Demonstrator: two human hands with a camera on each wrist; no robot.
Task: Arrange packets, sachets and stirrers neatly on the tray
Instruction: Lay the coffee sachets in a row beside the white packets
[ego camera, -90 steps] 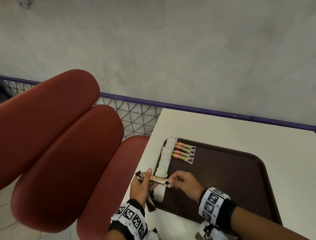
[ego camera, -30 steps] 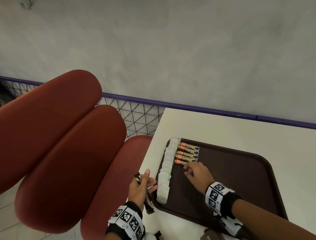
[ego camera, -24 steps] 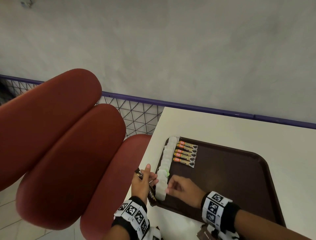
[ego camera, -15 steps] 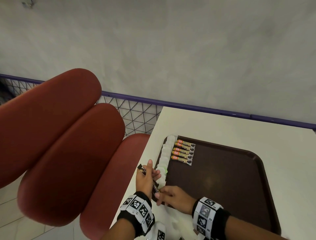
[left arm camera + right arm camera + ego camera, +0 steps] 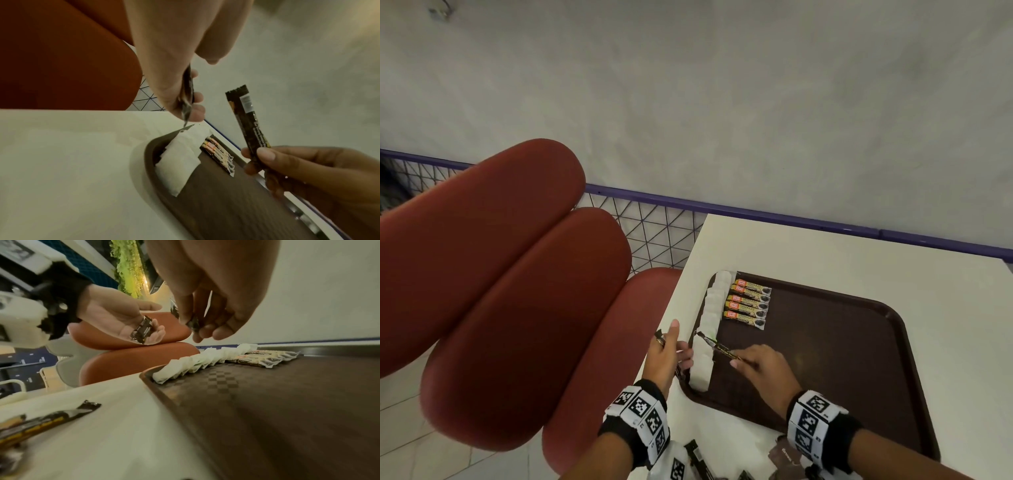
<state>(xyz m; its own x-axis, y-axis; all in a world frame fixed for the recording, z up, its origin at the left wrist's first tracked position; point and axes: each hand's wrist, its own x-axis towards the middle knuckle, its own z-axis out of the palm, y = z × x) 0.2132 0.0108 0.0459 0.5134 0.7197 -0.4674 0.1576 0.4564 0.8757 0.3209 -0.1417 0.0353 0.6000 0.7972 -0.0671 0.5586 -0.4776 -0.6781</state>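
A dark brown tray (image 5: 859,359) lies on the white table (image 5: 808,253). White sachets (image 5: 710,318) overlap in a row along its left rim. Several orange-and-black stick packets (image 5: 748,303) lie side by side at its far left. My right hand (image 5: 739,361) pinches one dark stick packet (image 5: 717,347) by its end, just above the tray beside the sachet row; the left wrist view shows this dark stick packet (image 5: 246,120) standing upright. My left hand (image 5: 671,346) hovers left of the tray and holds a few more dark stick packets (image 5: 144,331) against its palm.
Loose dark stick packets (image 5: 698,459) lie on the table near my wrists, one dark stick (image 5: 51,417) close to the tray's near corner. Red padded seats (image 5: 517,291) stand just past the table's left edge. A purple rail (image 5: 791,219) and a grey wall close the far side.
My right hand left the orange packet row, came back to my left hand, took one dark stick packet from it and now holds it over the tray.
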